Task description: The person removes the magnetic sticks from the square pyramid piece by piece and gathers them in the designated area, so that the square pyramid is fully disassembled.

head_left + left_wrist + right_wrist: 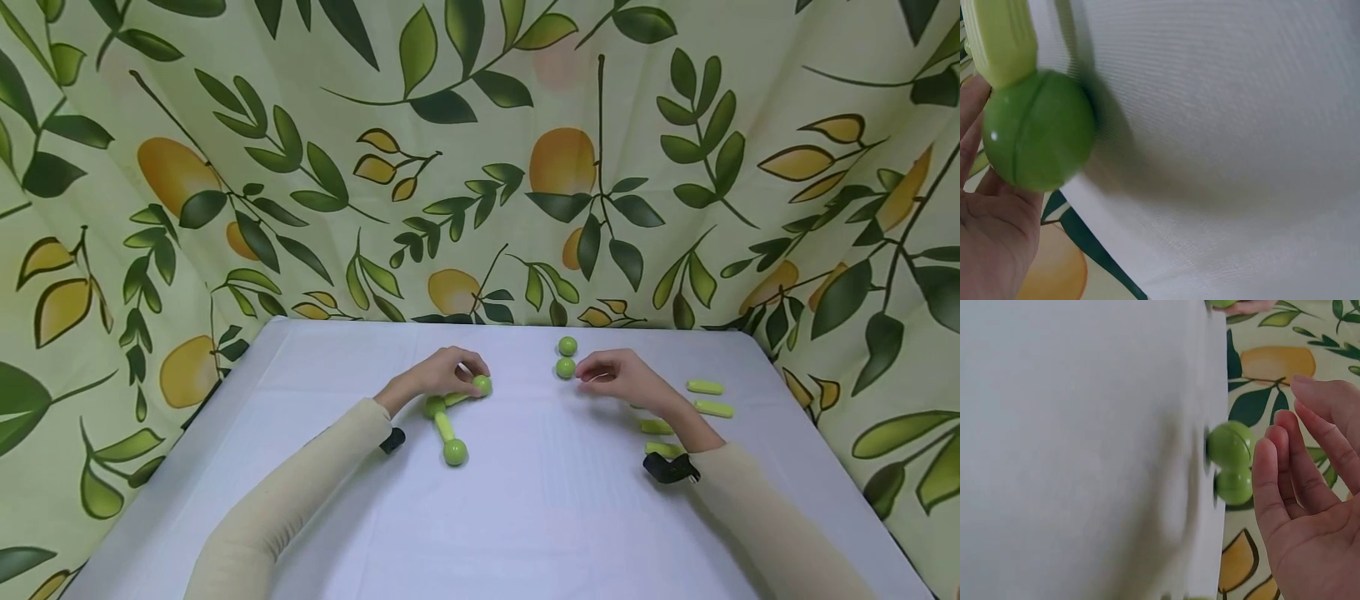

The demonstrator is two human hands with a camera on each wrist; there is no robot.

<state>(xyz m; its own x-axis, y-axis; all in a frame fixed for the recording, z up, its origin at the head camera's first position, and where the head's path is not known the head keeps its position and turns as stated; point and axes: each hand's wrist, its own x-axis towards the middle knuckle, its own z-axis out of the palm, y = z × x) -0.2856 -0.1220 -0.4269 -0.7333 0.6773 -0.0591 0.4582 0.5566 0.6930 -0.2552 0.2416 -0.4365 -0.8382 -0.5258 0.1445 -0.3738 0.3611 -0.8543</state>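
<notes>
My left hand point(444, 372) holds a joined piece of green balls and light green rods, its fingertips at the far ball point(483, 385) and the rod beside it. From the corner ball point(433, 407), a second rod point(445, 427) runs toward me to the near ball point(454, 452). In the left wrist view a green ball point(1038, 131) with a ribbed rod point(1004, 40) stands large before the palm. My right hand point(628, 383), fingers loosely bent and nothing between them, hovers just right of a loose green ball point(566, 367). Another ball point(567, 346) lies behind it.
Several loose light green rods lie on the right of the white-covered table point(555, 517), among them a far rod point(705, 387) and a near rod point(664, 450) partly under my right forearm. A leaf-and-fruit patterned curtain point(480, 200) surrounds the back and sides.
</notes>
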